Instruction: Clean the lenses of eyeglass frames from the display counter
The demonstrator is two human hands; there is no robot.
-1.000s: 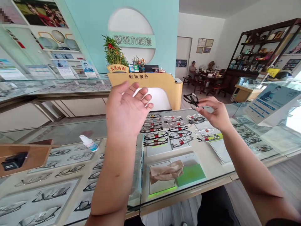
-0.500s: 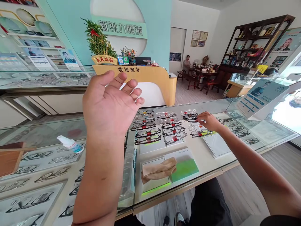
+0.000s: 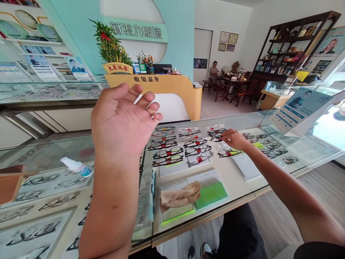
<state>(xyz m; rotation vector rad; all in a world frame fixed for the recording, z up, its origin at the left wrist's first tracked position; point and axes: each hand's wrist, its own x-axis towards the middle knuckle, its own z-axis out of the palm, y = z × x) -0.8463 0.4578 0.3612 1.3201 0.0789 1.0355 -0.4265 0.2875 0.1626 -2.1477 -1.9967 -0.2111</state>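
Note:
My left hand [image 3: 121, 118] is raised in front of me, fingers apart and loosely curled, holding nothing. My right hand [image 3: 234, 139] reaches into the display case and rests low on a white tray. Its fingertips are pinched on a pair of black glasses [image 3: 216, 133] that lies at the right end of the back row. Rows of glasses [image 3: 183, 151] with red tags fill the tray to the left of that hand. A folded brown cloth [image 3: 180, 196] lies nearer to me on a white pad, beside a green pad [image 3: 211, 194].
A small white spray bottle [image 3: 77, 167] lies on the glass counter at left, above more glasses. A blue leaflet stand [image 3: 302, 108] is on the counter at right. Behind are a yellow cashier desk [image 3: 167, 90] and a seated person [image 3: 215, 71].
My right hand has come down from chest height with the black glasses and set them on the tray's back row. My left hand stayed raised and open. The view shifted slightly.

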